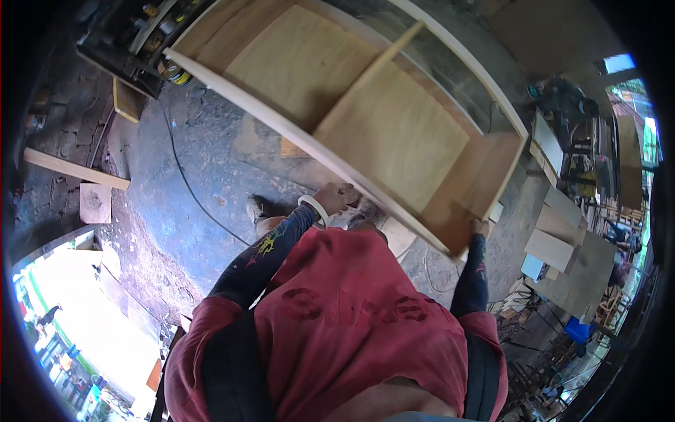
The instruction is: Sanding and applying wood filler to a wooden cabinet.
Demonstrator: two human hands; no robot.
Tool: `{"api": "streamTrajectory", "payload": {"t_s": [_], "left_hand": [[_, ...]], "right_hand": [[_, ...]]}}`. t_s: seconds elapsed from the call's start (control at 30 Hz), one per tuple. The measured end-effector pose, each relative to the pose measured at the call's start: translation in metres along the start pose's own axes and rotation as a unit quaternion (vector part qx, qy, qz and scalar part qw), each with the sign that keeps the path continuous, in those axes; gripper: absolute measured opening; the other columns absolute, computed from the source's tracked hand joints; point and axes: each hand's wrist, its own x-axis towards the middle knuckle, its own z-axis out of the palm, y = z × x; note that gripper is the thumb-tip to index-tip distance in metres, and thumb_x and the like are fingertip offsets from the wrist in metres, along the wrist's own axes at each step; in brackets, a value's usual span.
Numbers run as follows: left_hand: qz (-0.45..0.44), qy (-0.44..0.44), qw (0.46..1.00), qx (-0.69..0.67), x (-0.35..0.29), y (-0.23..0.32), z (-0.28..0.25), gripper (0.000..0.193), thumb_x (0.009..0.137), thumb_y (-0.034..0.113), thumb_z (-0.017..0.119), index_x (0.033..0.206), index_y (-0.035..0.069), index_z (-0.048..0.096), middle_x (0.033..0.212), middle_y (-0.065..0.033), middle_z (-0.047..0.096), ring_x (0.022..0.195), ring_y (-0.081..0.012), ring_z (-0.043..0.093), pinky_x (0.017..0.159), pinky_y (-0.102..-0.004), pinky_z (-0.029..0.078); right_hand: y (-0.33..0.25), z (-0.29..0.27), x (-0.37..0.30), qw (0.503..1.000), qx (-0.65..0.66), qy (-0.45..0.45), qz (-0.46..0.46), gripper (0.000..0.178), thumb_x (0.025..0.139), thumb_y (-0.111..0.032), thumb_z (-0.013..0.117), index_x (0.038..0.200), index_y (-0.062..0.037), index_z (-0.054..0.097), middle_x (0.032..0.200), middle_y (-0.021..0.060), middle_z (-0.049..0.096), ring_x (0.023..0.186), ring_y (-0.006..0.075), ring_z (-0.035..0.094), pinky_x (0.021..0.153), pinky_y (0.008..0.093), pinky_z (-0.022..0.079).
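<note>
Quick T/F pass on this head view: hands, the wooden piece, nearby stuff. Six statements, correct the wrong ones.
1. The right hand is at the right end of the wooden case. True.
2. Both hands are deep inside its compartments. False: the left hand is outside, by the near long edge.
3. A divider splits the interior. True.
4. A white band is on the right wrist. False: the white band is on the left one.
5. The wearer's shirt is green. False: the shirt is red.
6. A dark cable lies on the floor. True.
</note>
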Motion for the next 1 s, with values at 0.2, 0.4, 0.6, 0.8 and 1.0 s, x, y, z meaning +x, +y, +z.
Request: {"api": "streamTrajectory", "payload": {"t_s": [0.2, 0.4, 0.6, 0.8, 1.0], "left_hand": [[0.337, 0.195, 0.830, 0.399, 0.049, -0.262, -0.254, 0.041, 0.093, 0.020, 0.066, 0.128, 0.000, 0.068, 0.099, -0.0179, 0.076, 0.084, -0.0218, 0.073, 0.073, -0.0335, 0.059], [0.033, 0.160, 0.943, 0.290, -0.033, -0.245, -0.424, 0.048, 0.082, 0.034, 0.076, 0.118, 0.003, 0.073, 0.082, -0.0151, 0.076, 0.082, -0.0358, 0.074, 0.081, -0.0460, 0.060], [-0.075, 0.270, 0.930, 0.237, -0.032, -0.248, -0.535, 0.042, 0.085, 0.031, 0.076, 0.121, 0.010, 0.074, 0.118, -0.0190, 0.072, 0.112, -0.0317, 0.069, 0.094, -0.0464, 0.056], [-0.021, 0.129, 0.885, 0.446, -0.008, -0.174, -0.585, 0.047, 0.088, 0.034, 0.066, 0.127, 0.007, 0.070, 0.130, -0.0207, 0.067, 0.119, -0.0379, 0.065, 0.106, -0.0465, 0.049], [0.012, 0.075, 0.874, 0.480, -0.014, -0.078, -0.632, 0.047, 0.091, 0.032, 0.061, 0.129, 0.006, 0.067, 0.121, -0.0222, 0.070, 0.118, -0.0418, 0.063, 0.103, -0.0492, 0.050]], "right_hand": [[-0.293, -0.056, -0.170, 0.954, 0.040, 0.112, -0.274, 0.057, 0.097, -0.037, 0.063, 0.135, 0.0042, 0.058, 0.132, 0.0276, 0.063, 0.116, 0.0415, 0.064, 0.101, 0.0463, 0.050], [-0.572, -0.043, -0.377, 0.843, 0.082, 0.094, -0.523, 0.065, 0.086, -0.040, 0.071, 0.142, -0.0112, 0.054, 0.139, 0.0200, 0.057, 0.128, 0.0401, 0.052, 0.113, 0.0566, 0.036], [-0.645, -0.016, -0.397, 0.912, -0.025, 0.119, -0.392, 0.044, 0.092, -0.048, 0.064, 0.114, -0.0093, 0.066, 0.111, 0.0132, 0.069, 0.101, 0.0364, 0.066, 0.107, 0.0603, 0.038], [-0.697, -0.019, -0.392, 0.935, -0.004, 0.125, -0.331, 0.037, 0.090, -0.042, 0.066, 0.108, -0.0089, 0.065, 0.109, 0.0131, 0.068, 0.102, 0.0378, 0.065, 0.107, 0.0641, 0.035], [-0.740, -0.020, -0.371, 0.949, -0.015, 0.130, -0.285, 0.035, 0.091, -0.041, 0.065, 0.104, -0.0089, 0.063, 0.103, 0.0144, 0.065, 0.099, 0.0384, 0.063, 0.107, 0.0629, 0.033]]}}
